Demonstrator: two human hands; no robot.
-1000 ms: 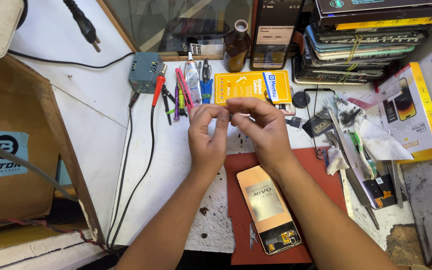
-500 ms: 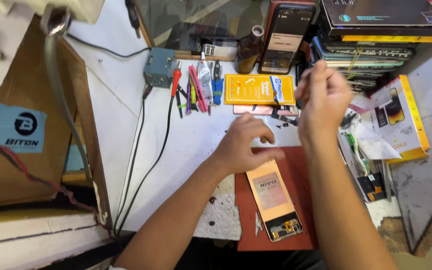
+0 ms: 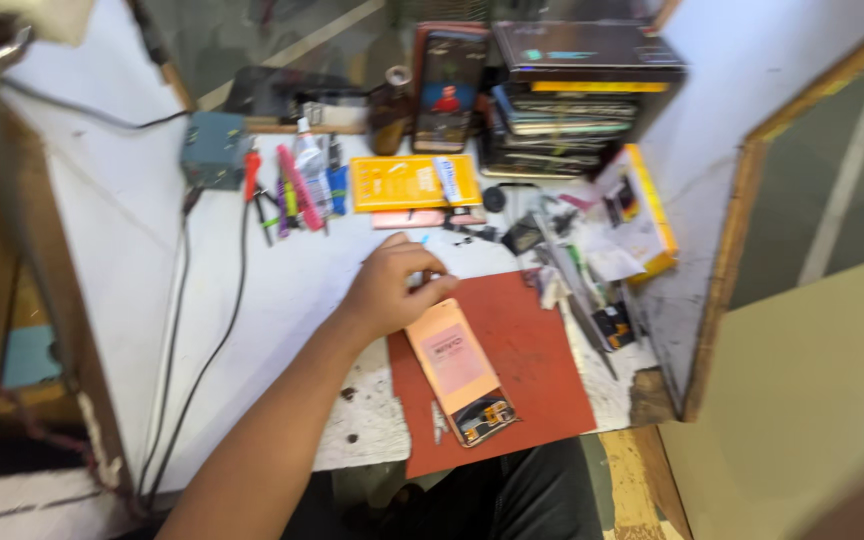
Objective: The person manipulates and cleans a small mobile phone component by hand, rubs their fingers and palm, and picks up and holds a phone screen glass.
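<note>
**Left hand at top of opened phone on red mat**

White worktop [image 3: 282, 290], scuffed along its near edge, carries everything. Back right: a stack of flat dark boxes [image 3: 572, 105], one yellow band across the stack near the top. An upright phone [image 3: 449, 90] with a lit screen leans just left of the stack. On the right side, a yellow-edged open box [image 3: 642, 210] lies tilted among small loose parts.

Red rectangular mat [image 3: 512, 370] sits at the near edge. On it, diagonally, lies an opened phone [image 3: 457, 370]: pale orange inside with a pinkish rectangular label at mid-body, dark circuitry showing at its near end.

Behind the mat, a flat yellow package [image 3: 414, 182] with a white-and-blue tag at its right end. Left of it, a row of hand tools [image 3: 292, 190] with red, pink and blue handles, then a small grey-blue box [image 3: 214, 150] with black cables trailing toward the near edge.

Left hand [image 3: 392, 290]: fingers curled, grip narrow, resting against the phone's far end. Whether it pinches anything, cannot tell; frame blurred. Right hand is out of frame.
</note>
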